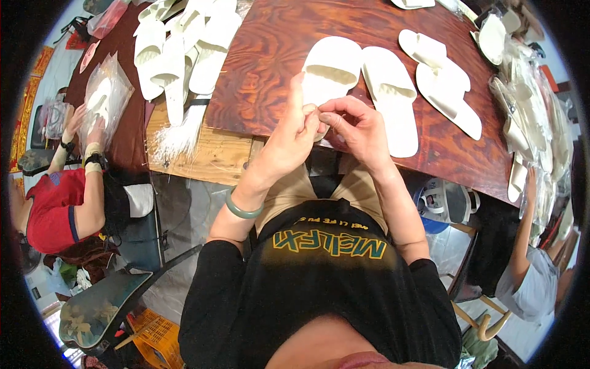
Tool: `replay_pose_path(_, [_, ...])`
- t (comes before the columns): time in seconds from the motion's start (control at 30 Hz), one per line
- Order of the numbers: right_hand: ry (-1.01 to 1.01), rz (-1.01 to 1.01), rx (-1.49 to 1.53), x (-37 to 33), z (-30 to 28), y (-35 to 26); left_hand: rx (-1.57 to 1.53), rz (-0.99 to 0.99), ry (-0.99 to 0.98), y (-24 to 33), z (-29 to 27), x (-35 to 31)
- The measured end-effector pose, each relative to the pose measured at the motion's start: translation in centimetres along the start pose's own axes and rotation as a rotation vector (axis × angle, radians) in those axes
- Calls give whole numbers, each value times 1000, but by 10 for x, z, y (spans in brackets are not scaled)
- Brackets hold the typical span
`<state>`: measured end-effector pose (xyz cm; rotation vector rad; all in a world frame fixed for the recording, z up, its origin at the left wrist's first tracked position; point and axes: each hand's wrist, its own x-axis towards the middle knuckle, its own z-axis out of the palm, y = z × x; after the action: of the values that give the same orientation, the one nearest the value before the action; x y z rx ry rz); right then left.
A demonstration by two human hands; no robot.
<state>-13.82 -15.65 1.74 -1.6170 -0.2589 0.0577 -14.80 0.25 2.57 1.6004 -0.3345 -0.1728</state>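
My left hand (281, 142) and my right hand (365, 132) meet over the table's near edge, fingertips pinched together. Whatever lies between them is too small to make out. The left index finger points up and away, and a green bangle (241, 208) circles that wrist. Just beyond my hands lies a white slide slipper (332, 51), partly covered by my fingers. Its neighbour, another white slipper (398, 117), rests toe-away to the right of it.
Two overlapping white slippers (453, 92) lie farther right on the dark wooden table (264, 46). White slippers (184, 40) pile up at the left, near a bundle of thin white strands (178, 140). Bagged slippers (538, 117) heap at the right edge. People sit on both sides; one handles a bagged slipper (106, 98).
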Motion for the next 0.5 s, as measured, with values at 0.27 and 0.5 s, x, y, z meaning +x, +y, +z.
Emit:
replay_pose_path(0.27, [-111,-206,-238,4,4,-3,-188,-29,105,-16,-5,-6])
replay_pose_path(0.5, [30,-426,-520,-7,13,-2,593,314,292,-6,1,5])
